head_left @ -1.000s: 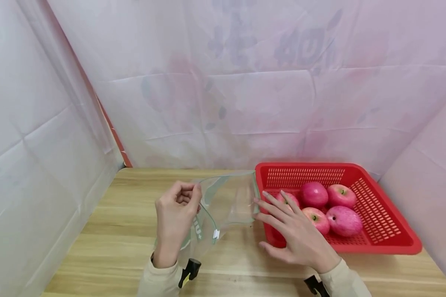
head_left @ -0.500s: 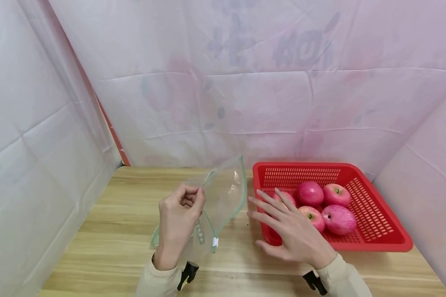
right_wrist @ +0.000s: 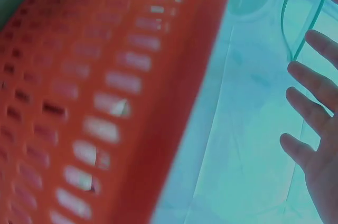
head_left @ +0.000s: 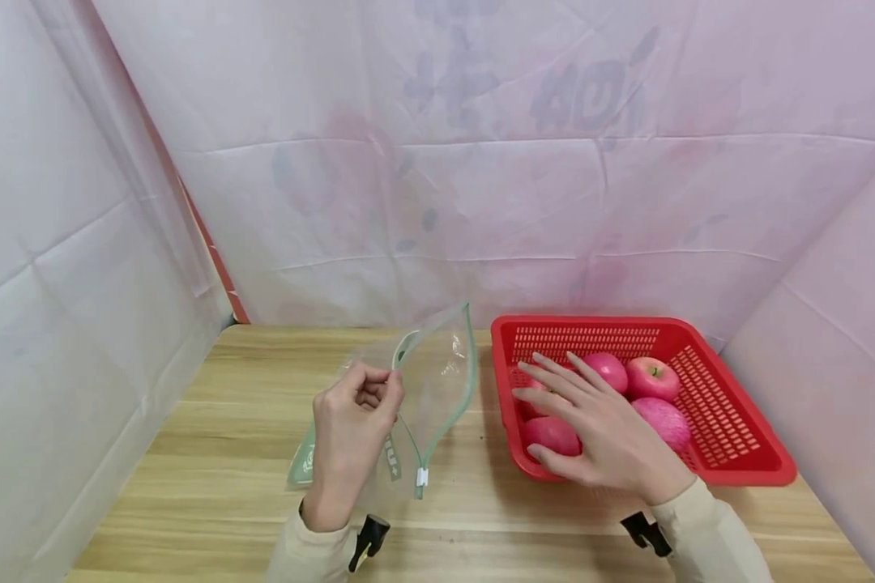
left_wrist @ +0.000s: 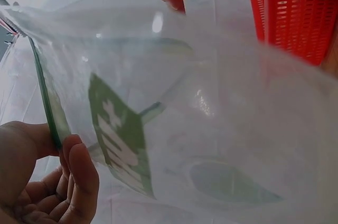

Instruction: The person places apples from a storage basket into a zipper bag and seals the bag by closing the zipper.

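Note:
A clear slider zip bag (head_left: 441,380) with green edging stands partly open on the wooden table. Its white slider (head_left: 421,476) sits at the near end of the mouth. My left hand (head_left: 353,441) pinches the rim of the bag between thumb and forefinger; the left wrist view shows this pinch on the green strip (left_wrist: 45,92). To the right, my right hand (head_left: 605,421) is over the red basket (head_left: 761,441), fingers straight and spread. Beneath and around it lie several apples, among them a near one (head_left: 552,436) and a far one (head_left: 652,379). The hand partly hides some apples.
Pale cloth (head_left: 481,202) hangs behind the table, and cloth walls stand at the left and right. The basket is close to the back cloth. Bare wood table (head_left: 452,518) lies between the bag and the basket.
My right hand has left the bag's rim and moved right, over the apples. The bag mouth now stands open by itself, while my left hand keeps its pinch.

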A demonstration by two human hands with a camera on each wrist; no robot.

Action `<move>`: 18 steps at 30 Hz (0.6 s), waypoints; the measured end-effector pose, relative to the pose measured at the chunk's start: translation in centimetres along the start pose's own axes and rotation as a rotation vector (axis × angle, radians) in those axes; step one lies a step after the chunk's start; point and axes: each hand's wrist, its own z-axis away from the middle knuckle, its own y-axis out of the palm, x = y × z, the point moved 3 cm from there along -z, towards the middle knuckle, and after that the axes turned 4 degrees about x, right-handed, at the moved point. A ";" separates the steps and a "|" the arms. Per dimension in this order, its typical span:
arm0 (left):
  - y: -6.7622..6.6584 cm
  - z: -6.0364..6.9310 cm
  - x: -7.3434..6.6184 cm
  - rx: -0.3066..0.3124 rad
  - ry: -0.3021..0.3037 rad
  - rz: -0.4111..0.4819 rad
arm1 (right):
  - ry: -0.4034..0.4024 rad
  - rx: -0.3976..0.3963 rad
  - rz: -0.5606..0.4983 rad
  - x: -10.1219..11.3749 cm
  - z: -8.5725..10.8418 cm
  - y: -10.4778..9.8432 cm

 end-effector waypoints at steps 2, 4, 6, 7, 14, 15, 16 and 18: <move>0.1 0.0 0.0 -0.005 0.005 -0.001 | 0.005 -0.009 0.014 -0.7 0.2 -0.3; 0.1 0.0 -0.1 -0.008 0.006 -0.002 | 0.022 -0.018 0.031 -1.3 0.4 -0.5; 0.2 0.0 -0.1 -0.011 0.004 -0.006 | 0.047 -0.020 0.048 -1.8 0.6 -0.7; 0.2 0.0 -0.1 -0.013 0.006 -0.008 | 0.063 -0.019 0.050 -2.0 0.6 -0.8; 0.4 0.1 -0.1 -0.015 -0.003 -0.010 | 0.113 -0.029 0.040 -3.6 1.1 -1.3; 0.4 0.2 -0.1 -0.015 -0.003 -0.010 | 0.116 -0.027 0.034 -3.8 1.1 -1.3; 0.3 0.2 -0.2 -0.014 -0.002 -0.010 | 0.120 -0.026 0.030 -4.0 1.1 -1.3; 0.3 0.2 -0.2 -0.011 -0.004 -0.008 | 0.131 -0.022 0.024 -4.3 1.0 -1.3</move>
